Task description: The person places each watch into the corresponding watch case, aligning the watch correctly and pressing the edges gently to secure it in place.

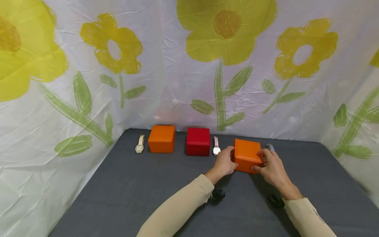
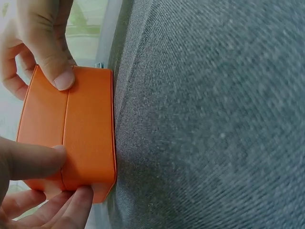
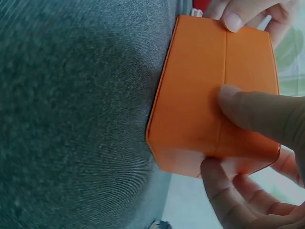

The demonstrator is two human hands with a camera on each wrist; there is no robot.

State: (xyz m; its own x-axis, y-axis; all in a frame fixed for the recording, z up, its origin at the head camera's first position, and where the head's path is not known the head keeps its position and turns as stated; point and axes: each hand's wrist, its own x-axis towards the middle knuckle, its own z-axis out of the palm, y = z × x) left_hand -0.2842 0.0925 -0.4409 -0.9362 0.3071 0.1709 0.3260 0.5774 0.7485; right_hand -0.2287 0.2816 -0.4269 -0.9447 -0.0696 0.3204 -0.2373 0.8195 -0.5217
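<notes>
Both hands (image 1: 226, 163) (image 1: 270, 166) — gripping orange box (image 1: 247, 154), grey table (image 1: 118, 191)

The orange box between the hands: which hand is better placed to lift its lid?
Probably the right hand: its thumb lies on the lid seam of the orange box; the left hand steadies the other side.

- The middle box (image 1: 198, 141) stands at the back of the table (image 1: 133, 191)
- A second box (image 1: 161, 139) is left of the middle box, a watch (image 1: 139, 144) further left
- Another watch (image 1: 216, 146) lies just right of the middle box
- Right of that watch, nearer the front, sits a third box (image 1: 247, 155), between the left hand (image 1: 225, 162) and right hand (image 1: 270, 164)
- A third watch (image 1: 269, 147) lies behind the right hand
</notes>
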